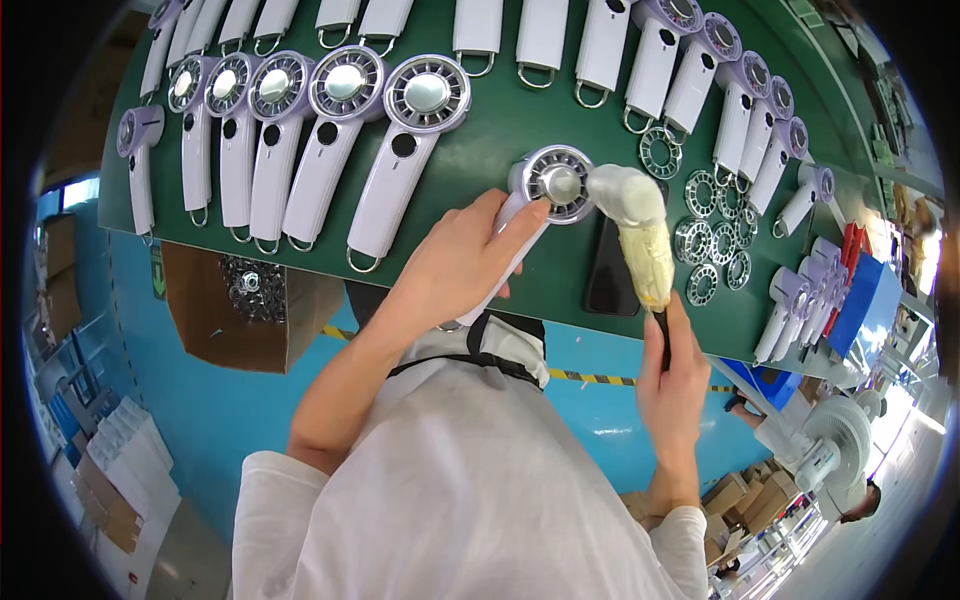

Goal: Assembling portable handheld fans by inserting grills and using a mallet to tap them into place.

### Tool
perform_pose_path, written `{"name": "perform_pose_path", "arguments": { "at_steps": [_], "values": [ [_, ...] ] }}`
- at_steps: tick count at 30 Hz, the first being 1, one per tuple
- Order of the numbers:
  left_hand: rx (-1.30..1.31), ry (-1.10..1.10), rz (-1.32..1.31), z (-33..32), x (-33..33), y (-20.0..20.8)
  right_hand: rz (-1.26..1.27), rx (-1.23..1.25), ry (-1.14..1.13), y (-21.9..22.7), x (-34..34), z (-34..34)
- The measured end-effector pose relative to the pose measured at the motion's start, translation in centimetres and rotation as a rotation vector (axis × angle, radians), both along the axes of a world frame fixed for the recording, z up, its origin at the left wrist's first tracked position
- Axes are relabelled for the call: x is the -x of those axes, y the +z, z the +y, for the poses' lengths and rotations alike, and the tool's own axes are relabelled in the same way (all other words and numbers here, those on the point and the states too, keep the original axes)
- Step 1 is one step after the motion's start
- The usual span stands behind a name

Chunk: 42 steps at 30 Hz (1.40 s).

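My left hand [450, 255] is closed round the white handle of a handheld fan [558, 180], whose head lies on the green table with its silver grille facing up. The thumb rests along the front, near the head. In my right hand [674, 385] is a mallet [645, 250], gripped by its black handle. Its whitish head is wrapped, with yellowish wrapping below it, and hangs beside the grille's right edge; whether the two touch I cannot tell. Loose silver ring grilles [692, 240] lie right of the mallet. A dark phone [608, 272] lies partly under the mallet.
White and lilac handheld fans [395, 190] line the table's left and far sides, with more fans [785, 300] at the right by a blue bin [868, 305]. A cardboard box [310, 315] of small shiny parts stands below the front edge. A pedestal fan [845, 435] and another person are at right.
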<state>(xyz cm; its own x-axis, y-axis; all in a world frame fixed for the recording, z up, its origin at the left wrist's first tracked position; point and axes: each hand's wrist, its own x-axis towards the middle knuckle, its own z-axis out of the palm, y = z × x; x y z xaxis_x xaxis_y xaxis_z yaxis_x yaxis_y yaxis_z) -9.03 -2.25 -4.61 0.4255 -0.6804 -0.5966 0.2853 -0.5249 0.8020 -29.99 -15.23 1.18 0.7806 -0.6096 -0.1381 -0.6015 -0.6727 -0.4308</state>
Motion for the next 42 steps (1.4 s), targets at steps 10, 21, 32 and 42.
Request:
{"name": "perform_pose_path", "arguments": {
  "at_steps": [10, 21, 32, 42],
  "values": [
    [0.014, 0.006, -0.008, 0.0, 0.1, -0.3, -0.299, 0.135, 0.067, -1.2, -1.3, -0.6],
    [-0.042, -0.030, -0.301, 0.7, 0.8, -0.6, -0.496, -0.036, -0.454, -4.3, 1.3, -2.3],
    [-0.206, 0.042, -1.238, -0.4, -0.5, -1.9, -0.561, 0.166, -0.892, -9.6, 10.9, -7.1],
    [-0.266, 0.031, -1.406, -1.5, -0.4, -1.2, -0.251, 0.349, -0.851, -9.4, 12.9, -10.1]
  ]
}}
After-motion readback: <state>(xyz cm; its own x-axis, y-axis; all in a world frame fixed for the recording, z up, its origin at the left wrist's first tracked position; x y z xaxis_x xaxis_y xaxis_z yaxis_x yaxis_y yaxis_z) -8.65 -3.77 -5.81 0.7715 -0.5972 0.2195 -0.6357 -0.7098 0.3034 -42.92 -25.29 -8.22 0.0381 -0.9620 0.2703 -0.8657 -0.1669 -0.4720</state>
